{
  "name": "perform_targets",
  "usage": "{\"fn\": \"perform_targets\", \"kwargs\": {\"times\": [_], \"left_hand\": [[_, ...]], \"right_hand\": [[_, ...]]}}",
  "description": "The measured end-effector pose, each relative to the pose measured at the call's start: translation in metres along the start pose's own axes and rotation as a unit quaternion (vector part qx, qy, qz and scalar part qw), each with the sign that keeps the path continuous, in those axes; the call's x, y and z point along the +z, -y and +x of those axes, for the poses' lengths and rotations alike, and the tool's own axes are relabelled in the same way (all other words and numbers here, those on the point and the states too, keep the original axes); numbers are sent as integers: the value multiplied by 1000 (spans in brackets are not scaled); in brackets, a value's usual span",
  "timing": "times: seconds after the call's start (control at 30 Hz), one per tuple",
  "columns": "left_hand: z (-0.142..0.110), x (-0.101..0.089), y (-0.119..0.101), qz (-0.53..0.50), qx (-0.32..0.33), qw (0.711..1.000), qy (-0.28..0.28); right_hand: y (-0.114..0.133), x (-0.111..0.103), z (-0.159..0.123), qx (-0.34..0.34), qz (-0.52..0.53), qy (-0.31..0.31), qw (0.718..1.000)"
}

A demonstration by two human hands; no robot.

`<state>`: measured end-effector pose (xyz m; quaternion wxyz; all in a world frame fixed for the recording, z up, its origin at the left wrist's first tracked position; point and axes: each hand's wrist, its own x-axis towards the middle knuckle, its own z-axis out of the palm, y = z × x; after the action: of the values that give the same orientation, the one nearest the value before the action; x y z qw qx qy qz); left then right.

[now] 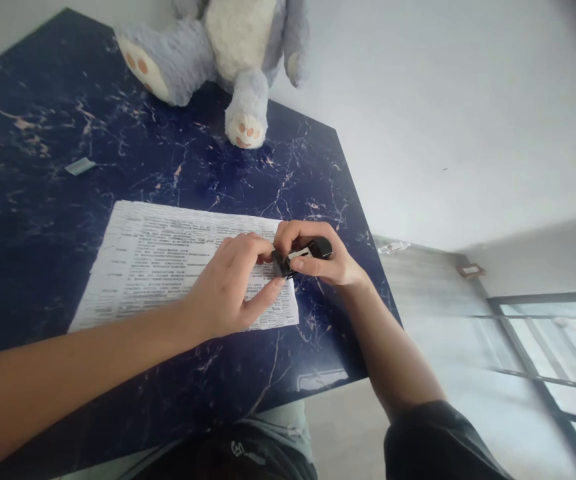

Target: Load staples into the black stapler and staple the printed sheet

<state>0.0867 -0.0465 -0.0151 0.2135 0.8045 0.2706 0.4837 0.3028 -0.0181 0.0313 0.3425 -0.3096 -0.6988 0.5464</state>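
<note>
My right hand (318,257) is wrapped round a small black stapler (325,248), with the thumb lying along a pale metal strip on its near side. At the stapler's left end, the fingertips and thumb of my left hand (241,280) pinch a dark part. The fingers partly cover the stapler, so its inner parts are hard to make out. Beneath both hands lies a stack of printed paper sheets (153,260), dense with lines of text. The stapler is held just over the sheets' right edge.
A dark blue marbled table (33,220) carries the papers. At its far side sits a grey and white plush toy (241,40). A small pale green slip (81,166) lies at the left. The table's right edge runs beside my right forearm, near a white wall (443,120).
</note>
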Motion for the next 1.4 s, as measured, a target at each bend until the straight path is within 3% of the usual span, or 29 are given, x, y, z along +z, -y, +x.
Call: {"fn": "perform_targets", "kwargs": {"times": [0.13,0.23,0.4,0.63,0.8,0.93,1.1,1.2,1.4], "left_hand": [[5,-3,-1,-30,-34,999,22],[9,-6,-2,-19,-54,998,7],[11,-6,-3,-21,-36,999,-15],[7,-4,-1,-7,-43,999,-4],[7,-3,1,-45,-101,994,-3],[10,-2,14,-107,-206,969,-82],[13,2,39,-235,-293,914,-154],[14,4,44,-309,-308,886,-158],[12,5,42,-334,-309,877,-155]], "right_hand": [[0,1,1,-39,-51,-38,997],[0,5,0,-83,-90,-60,991],[6,11,-3,-159,-175,-51,970],[8,11,-6,-172,-225,-46,958],[7,4,-4,-142,-198,-55,968],[-3,-20,1,-96,-102,-57,988],[-31,-40,2,-53,10,-20,998],[-45,-43,0,-46,28,-29,998],[-52,-44,-1,-113,24,-62,991]]}}
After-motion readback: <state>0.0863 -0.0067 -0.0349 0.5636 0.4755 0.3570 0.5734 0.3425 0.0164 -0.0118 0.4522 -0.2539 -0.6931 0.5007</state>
